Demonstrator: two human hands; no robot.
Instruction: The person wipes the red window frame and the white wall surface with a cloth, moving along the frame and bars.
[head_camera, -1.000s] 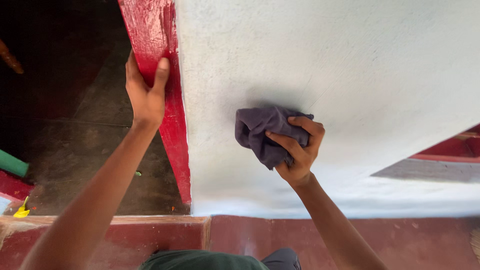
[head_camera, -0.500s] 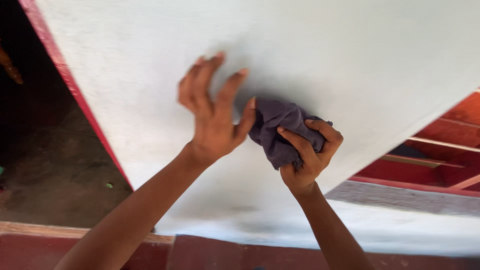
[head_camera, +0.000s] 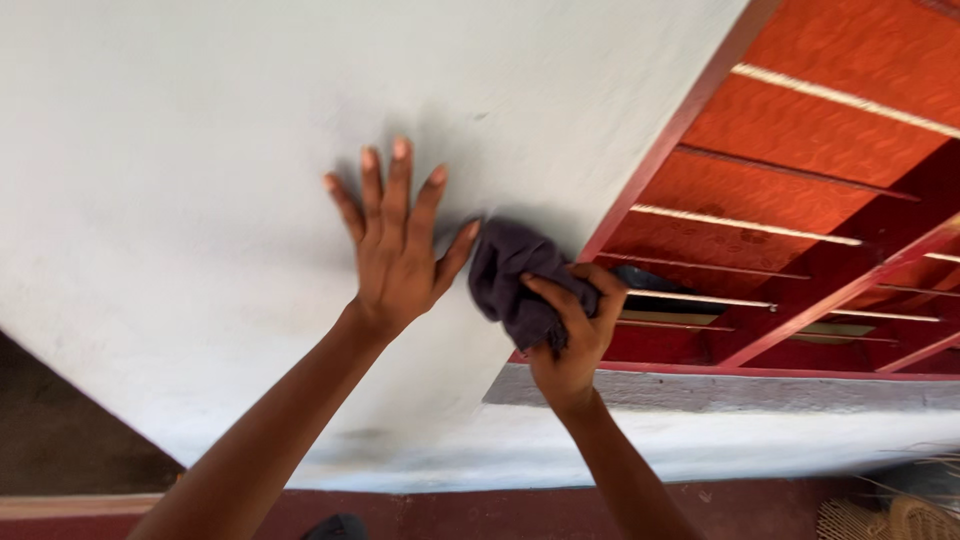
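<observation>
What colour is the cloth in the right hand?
Dark grey-purple cloth, seen best in the head view.

The pale grey wall (head_camera: 200, 120) carried the open left hand (head_camera: 395, 250), flat against it. The right hand (head_camera: 572, 335) pressed a dark cloth (head_camera: 510, 280) on the wall beside a red window frame (head_camera: 670, 130).

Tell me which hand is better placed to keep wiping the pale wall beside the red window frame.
Right. The right hand already grips the dark cloth against the pale wall, close to the red window frame. The left hand lies flat and empty on the wall.
</observation>
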